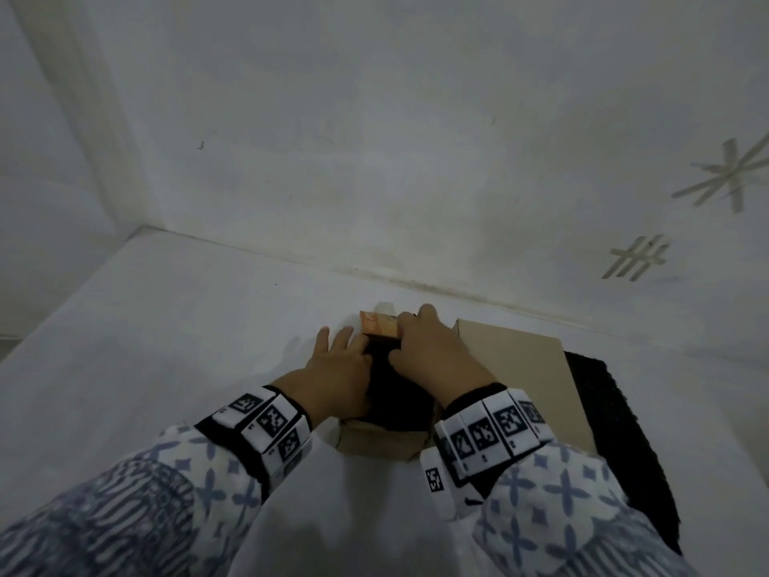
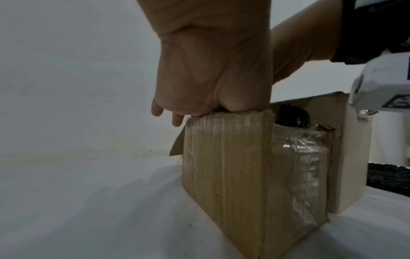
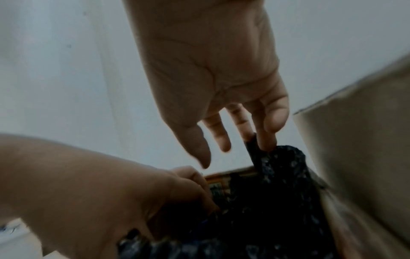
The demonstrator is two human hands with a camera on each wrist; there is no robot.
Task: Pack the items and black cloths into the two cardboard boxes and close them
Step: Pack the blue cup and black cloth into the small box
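On a white table point(image 1: 166, 347), a small brown cardboard box point(image 2: 226, 166) stands open. The left hand point(image 1: 333, 372), fingers straight and spread, presses down at its left edge. A black cloth point(image 1: 395, 393) fills this box, with an orange carton point(image 1: 379, 325) at the far end. The right hand point(image 1: 432, 351) pushes its fingers into the cloth; its grip cannot be told. To the right a pale, closed-looking second box point(image 1: 524, 368) rests on another black cloth point(image 1: 624, 443). That cloth remains unpacked, and the first box needs closing.
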